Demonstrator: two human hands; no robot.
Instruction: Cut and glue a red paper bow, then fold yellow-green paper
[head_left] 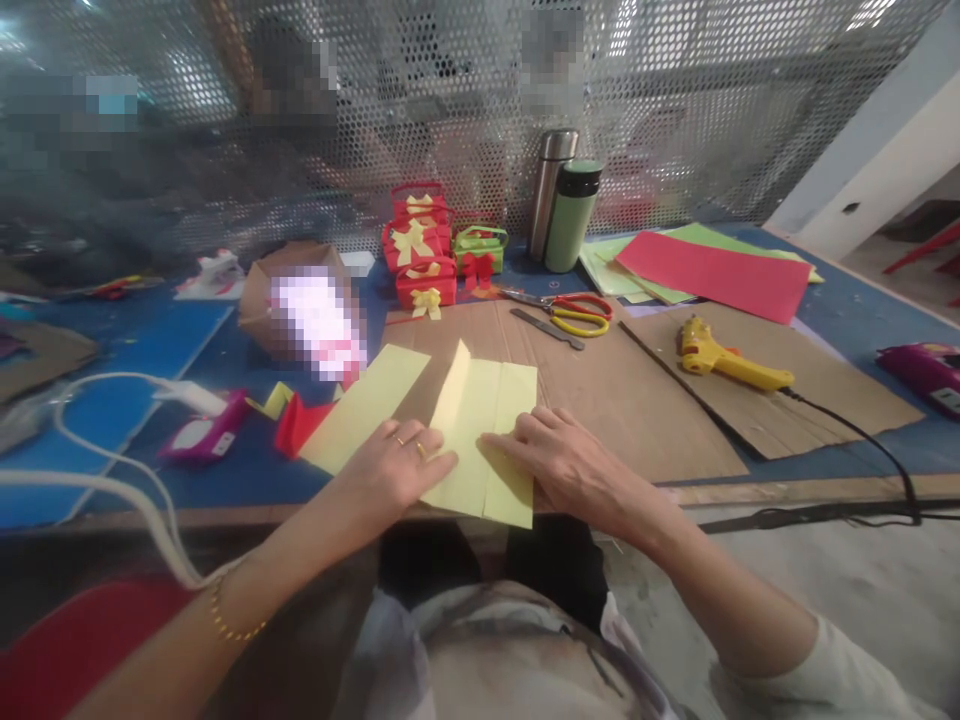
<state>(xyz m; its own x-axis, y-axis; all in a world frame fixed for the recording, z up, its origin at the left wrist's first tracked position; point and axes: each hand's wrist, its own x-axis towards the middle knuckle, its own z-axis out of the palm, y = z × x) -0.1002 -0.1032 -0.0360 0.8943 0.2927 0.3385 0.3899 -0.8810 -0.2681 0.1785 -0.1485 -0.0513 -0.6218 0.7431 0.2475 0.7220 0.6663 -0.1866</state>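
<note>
A pale yellow sheet (510, 400) with fold creases lies at the table's front edge, its left flap standing up. My left hand (401, 465) rests on its lower left part, fingers curled together, rings on two fingers. On the right side of the sheet, my right hand (551, 455) presses near a crease with its index finger stretched out and the other fingers bent. A second yellow sheet (386, 385) lies flat to the left, partly beneath my left hand. Both sheets are on brown cardboard (615, 400).
Red-handled scissors (581, 312), a yellow glue gun (731, 362) with a black cord, small red boxes (425, 285), a green box (480, 252), a green bottle (571, 220), a red sheet (712, 272) and an opened carton (259, 310) surround the cardboard.
</note>
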